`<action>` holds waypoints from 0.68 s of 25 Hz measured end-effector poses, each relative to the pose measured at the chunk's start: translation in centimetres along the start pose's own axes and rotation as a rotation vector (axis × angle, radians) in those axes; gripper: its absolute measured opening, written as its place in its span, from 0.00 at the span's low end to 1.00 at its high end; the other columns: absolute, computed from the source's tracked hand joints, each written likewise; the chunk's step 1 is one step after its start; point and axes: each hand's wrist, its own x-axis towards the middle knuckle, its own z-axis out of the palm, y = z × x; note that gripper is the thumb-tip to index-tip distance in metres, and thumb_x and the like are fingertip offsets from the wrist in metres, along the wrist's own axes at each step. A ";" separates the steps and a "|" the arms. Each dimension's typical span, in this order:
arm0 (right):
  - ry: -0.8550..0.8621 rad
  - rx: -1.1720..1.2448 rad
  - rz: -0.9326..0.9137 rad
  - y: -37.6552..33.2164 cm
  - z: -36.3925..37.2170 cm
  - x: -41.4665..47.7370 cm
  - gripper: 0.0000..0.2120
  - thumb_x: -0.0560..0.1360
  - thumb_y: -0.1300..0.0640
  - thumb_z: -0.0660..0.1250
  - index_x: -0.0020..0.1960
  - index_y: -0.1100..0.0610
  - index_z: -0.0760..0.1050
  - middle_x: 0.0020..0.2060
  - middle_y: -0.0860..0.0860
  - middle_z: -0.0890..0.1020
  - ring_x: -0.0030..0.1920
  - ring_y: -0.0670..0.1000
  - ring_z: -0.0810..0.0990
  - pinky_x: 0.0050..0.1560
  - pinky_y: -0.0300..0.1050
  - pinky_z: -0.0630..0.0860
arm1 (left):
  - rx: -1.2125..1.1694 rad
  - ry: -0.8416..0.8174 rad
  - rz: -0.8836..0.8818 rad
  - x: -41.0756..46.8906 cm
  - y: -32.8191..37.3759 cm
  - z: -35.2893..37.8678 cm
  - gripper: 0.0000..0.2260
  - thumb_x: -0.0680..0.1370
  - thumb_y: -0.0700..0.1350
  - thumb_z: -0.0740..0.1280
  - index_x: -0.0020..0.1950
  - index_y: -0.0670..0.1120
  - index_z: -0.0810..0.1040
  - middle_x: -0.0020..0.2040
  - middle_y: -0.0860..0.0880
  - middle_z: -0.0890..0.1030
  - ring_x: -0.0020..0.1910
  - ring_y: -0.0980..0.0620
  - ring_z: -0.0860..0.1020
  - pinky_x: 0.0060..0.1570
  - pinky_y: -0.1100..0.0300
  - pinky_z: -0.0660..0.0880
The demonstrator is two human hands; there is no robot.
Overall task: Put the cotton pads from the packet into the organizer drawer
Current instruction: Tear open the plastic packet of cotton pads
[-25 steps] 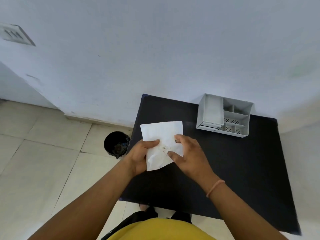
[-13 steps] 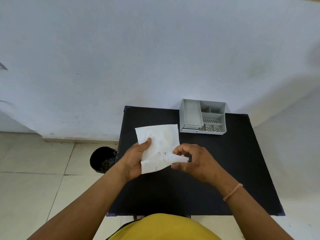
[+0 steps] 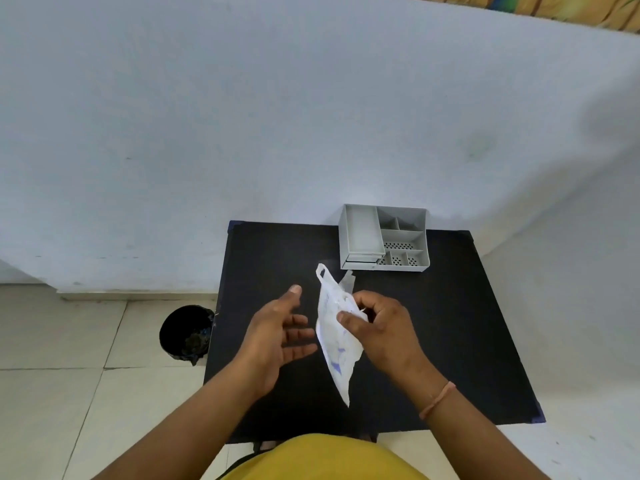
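My right hand [image 3: 382, 332] grips a white plastic packet [image 3: 335, 344] with blue print, held edge-on above the black table [image 3: 450, 341]. The packet hangs diagonally, its hang-hole end pointing away from me. My left hand [image 3: 278, 336] hovers just left of the packet, palm turned toward it, fingers spread, holding nothing. A grey organizer [image 3: 384, 239] stands at the table's far edge against the wall, with a long left tray, several small compartments and narrow drawers at its front left, which look shut. No loose cotton pads are visible.
A black bin [image 3: 187, 334] with a bag inside stands on the tiled floor left of the table. A white wall rises right behind the table. My yellow shirt [image 3: 322, 459] fills the bottom edge.
My left hand has let go of the packet and opened. The right hand has turned the packet from flat to edge-on. The view has shifted left.
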 end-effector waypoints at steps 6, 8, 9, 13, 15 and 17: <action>-0.062 0.026 -0.021 1.7 1.6 -2.3 0.07 0.76 0.56 0.75 0.50 0.47 0.80 0.41 0.45 0.84 0.43 0.42 0.84 0.40 0.35 0.82 | 0.294 -0.140 0.146 -2.4 -0.6 3.3 0.15 0.75 0.51 0.79 0.58 0.48 0.83 0.50 0.47 0.89 0.48 0.49 0.90 0.52 0.46 0.88; -0.088 0.050 0.046 1.8 1.8 -2.7 0.11 0.74 0.56 0.77 0.51 0.47 0.77 0.40 0.47 0.83 0.42 0.43 0.84 0.39 0.35 0.81 | 0.313 -0.081 0.163 -1.9 -1.0 3.6 0.07 0.78 0.47 0.77 0.54 0.46 0.86 0.47 0.46 0.90 0.46 0.48 0.90 0.52 0.44 0.88; -0.109 0.087 0.103 1.8 1.7 -2.8 0.13 0.73 0.54 0.78 0.52 0.47 0.77 0.40 0.50 0.84 0.42 0.46 0.85 0.40 0.37 0.83 | 0.322 -0.072 0.170 -1.7 -1.1 3.5 0.04 0.80 0.45 0.75 0.52 0.45 0.87 0.46 0.46 0.90 0.46 0.48 0.90 0.51 0.44 0.88; -0.204 0.426 0.373 1.6 0.9 -3.2 0.14 0.75 0.50 0.75 0.58 0.50 0.77 0.47 0.54 0.88 0.48 0.54 0.88 0.48 0.49 0.87 | 0.363 -0.110 0.143 -1.6 -1.4 2.7 0.08 0.85 0.42 0.68 0.55 0.44 0.87 0.49 0.44 0.90 0.46 0.47 0.90 0.52 0.45 0.88; -0.169 0.539 0.420 1.4 0.3 -3.3 0.12 0.78 0.54 0.73 0.59 0.53 0.77 0.47 0.53 0.88 0.49 0.56 0.89 0.46 0.49 0.87 | 0.365 -0.119 0.122 -1.3 -1.4 2.2 0.08 0.85 0.42 0.67 0.56 0.44 0.87 0.50 0.43 0.90 0.47 0.46 0.90 0.53 0.45 0.87; -0.070 0.551 0.429 1.6 -0.1 -3.5 0.08 0.79 0.58 0.71 0.57 0.54 0.77 0.46 0.54 0.87 0.48 0.58 0.88 0.43 0.46 0.86 | 0.362 -0.077 0.123 -0.8 -1.4 1.8 0.06 0.84 0.41 0.69 0.55 0.45 0.87 0.51 0.44 0.90 0.49 0.46 0.90 0.53 0.45 0.87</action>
